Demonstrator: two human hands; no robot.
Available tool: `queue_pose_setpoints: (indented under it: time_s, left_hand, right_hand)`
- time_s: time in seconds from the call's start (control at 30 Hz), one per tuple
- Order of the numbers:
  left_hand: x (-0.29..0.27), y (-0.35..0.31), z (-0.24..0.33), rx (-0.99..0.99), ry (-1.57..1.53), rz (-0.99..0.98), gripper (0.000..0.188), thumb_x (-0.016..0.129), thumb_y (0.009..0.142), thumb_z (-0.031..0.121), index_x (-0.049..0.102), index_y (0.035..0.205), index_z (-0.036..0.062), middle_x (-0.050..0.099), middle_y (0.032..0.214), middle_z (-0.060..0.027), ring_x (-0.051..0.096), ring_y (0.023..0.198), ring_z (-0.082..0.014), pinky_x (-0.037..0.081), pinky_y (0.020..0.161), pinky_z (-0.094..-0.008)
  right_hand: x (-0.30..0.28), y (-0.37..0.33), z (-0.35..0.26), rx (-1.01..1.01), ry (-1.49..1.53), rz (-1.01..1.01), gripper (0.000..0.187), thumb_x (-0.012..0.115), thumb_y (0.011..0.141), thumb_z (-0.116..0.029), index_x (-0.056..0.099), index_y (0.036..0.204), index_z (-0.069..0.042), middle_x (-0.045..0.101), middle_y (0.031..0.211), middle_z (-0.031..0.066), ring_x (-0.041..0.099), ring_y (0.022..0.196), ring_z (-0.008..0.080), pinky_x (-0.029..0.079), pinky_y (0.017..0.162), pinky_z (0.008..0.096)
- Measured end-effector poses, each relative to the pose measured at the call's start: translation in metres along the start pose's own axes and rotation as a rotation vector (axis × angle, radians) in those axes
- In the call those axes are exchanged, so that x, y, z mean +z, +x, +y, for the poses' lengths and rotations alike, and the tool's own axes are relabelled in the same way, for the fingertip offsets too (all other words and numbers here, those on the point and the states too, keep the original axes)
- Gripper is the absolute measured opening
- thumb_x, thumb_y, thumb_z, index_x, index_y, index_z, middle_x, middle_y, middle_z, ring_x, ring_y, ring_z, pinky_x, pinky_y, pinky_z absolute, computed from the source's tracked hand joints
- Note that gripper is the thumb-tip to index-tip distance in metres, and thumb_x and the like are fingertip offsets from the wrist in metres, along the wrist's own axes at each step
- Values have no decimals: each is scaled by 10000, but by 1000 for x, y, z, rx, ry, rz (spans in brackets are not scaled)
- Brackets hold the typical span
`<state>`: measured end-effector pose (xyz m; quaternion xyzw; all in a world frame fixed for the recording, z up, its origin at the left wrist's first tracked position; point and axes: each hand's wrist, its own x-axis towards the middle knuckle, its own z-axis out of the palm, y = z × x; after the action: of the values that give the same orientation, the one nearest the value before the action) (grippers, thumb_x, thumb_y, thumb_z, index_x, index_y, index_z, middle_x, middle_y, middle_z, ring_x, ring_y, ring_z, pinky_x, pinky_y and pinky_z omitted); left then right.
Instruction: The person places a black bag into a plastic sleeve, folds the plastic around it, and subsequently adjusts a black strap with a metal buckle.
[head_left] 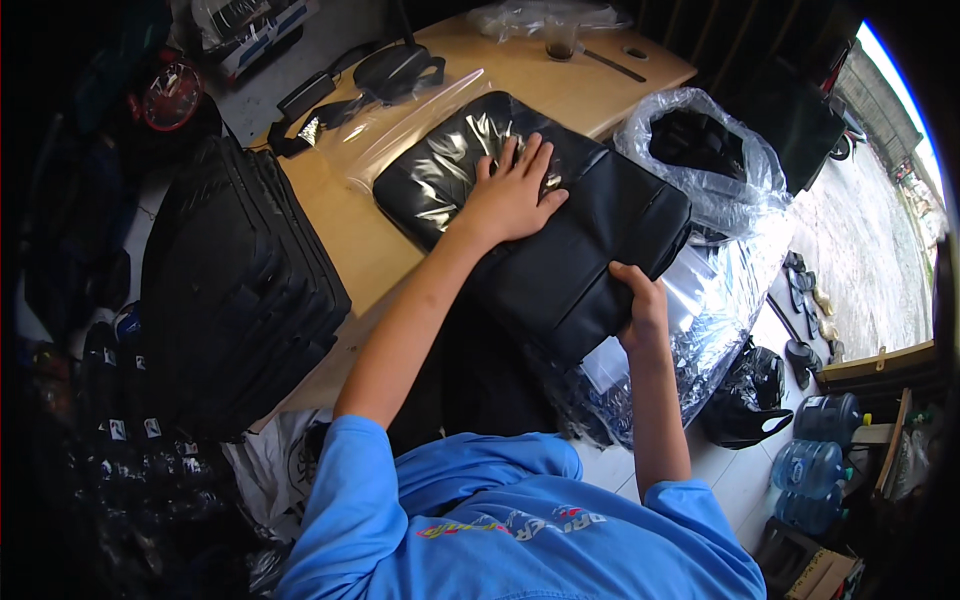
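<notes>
A black bag (575, 275) with a smooth, leather-like surface lies slantwise over the edge of the wooden table. Shiny clear plastic (440, 175) covers its far left part, while the near right part is bare. On the plastic-covered side my left hand (508, 195) rests flat, fingers spread. My right hand (642, 300) grips the bag's near right edge, thumb on top and the other fingers mostly hidden beneath.
Several black bags (235, 290) are stacked at the left. To the right stands a large clear plastic sack (700, 190) with black things inside. A glass (561, 40) and a knife (612, 65) lie at the table's far end. Water jugs (808, 468) stand lower right.
</notes>
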<state>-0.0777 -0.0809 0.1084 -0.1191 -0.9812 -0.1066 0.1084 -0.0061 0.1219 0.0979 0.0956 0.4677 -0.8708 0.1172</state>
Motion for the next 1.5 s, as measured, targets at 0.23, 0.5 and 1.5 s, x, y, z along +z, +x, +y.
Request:
queue_pose_setpoints:
  time_s: [0.23, 0.5, 1.5]
  left_hand:
    - [-8, -7, 0, -10, -14, 136, 614, 525, 860, 328, 307, 1368, 60, 285, 1430, -169, 229, 1340, -350, 230, 1035, -545]
    - [-77, -72, 15, -227, 379, 122, 339, 637, 741, 67, 523, 1056, 14, 531, 1155, -175, 562, 1038, -311, 525, 698, -386]
    - [-72, -144, -18, 65, 44, 593, 141, 610, 760, -15, 605, 901, -10, 580, 770, -113, 607, 669, -274, 487, 578, -343]
  right_hand:
    - [10, 8, 17, -50, 33, -20, 272, 554, 771, -11, 518, 1031, 58, 608, 870, 134, 640, 729, 226, 558, 664, 340]
    - [21, -3, 24, -112, 75, -12, 277, 554, 770, -25, 526, 1035, 53, 613, 895, 140, 644, 753, 236, 557, 688, 341]
    - [58, -26, 35, -85, 257, 118, 272, 536, 783, -16, 500, 1048, 36, 584, 953, 148, 629, 801, 254, 560, 698, 389]
